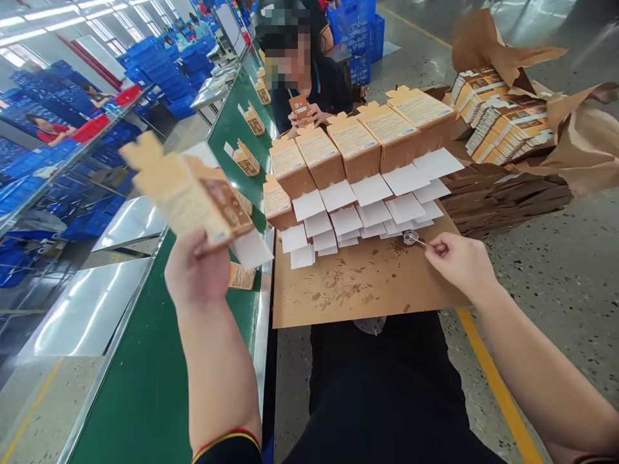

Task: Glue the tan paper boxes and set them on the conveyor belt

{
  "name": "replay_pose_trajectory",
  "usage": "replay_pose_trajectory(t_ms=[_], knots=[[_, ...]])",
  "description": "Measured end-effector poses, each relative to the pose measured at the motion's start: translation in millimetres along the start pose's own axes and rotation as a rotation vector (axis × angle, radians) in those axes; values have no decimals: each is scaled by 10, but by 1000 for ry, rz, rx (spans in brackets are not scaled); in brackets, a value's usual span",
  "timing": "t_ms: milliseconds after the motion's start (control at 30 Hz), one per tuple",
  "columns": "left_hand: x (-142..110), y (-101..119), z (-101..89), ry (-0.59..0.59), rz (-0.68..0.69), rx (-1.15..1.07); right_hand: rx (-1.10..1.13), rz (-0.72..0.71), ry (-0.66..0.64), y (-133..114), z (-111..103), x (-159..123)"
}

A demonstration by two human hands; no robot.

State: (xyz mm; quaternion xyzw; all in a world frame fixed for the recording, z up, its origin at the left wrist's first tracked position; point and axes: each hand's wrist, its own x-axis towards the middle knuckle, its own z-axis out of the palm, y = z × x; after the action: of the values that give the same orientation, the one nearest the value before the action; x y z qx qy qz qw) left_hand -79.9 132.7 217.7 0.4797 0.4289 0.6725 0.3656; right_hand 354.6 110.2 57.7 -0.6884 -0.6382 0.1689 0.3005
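"Carton [193, 206] looks light, thin-walled, easily creased; where's it held?"

"Left hand [200, 274] grips its lower edge; the body tilts up beyond the fingers. Near a fold seems the stiffest place to hold."

"And the right hand [457, 258]?"

"Pinching a thin stick [422, 243], thumb against finger."

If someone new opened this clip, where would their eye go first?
Probably to the rows of cartons with white flaps sticking out, stacked on the brown board straight ahead. Next, the motion-blurred carton in the raised left hand, over the long green belt. The right hand pinches a small round-ended item at the board's right side.
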Motion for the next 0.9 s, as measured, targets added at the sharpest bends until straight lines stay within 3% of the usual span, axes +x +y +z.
replay_pose_trajectory(t_ms=[100,200,333,467,533,633,767,900], knots=[[-762,-196,-152,45,-149,-52,-111,-19,-95,4,32,221],[-1414,-741,-302,200,-350,13,-139,-49,-158,46,67,349],[-1883,-1367,-373,297,-473,58,-64,-108,-66,146,12,308],[-1942,-1549,-302,293,-514,96,112,-88,42,24,62,-70],[-1906,-1557,-246,263,-518,113,248,-117,-41,-167,228,-364],[-1865,-1574,-159,282,-453,155,444,-221,-273,-509,615,-798],[-1865,-1611,-102,302,-405,198,465,-314,-327,-787,1072,-1137],[-1861,-1571,-128,246,-434,202,410,-391,-343,-788,1238,-1209]])
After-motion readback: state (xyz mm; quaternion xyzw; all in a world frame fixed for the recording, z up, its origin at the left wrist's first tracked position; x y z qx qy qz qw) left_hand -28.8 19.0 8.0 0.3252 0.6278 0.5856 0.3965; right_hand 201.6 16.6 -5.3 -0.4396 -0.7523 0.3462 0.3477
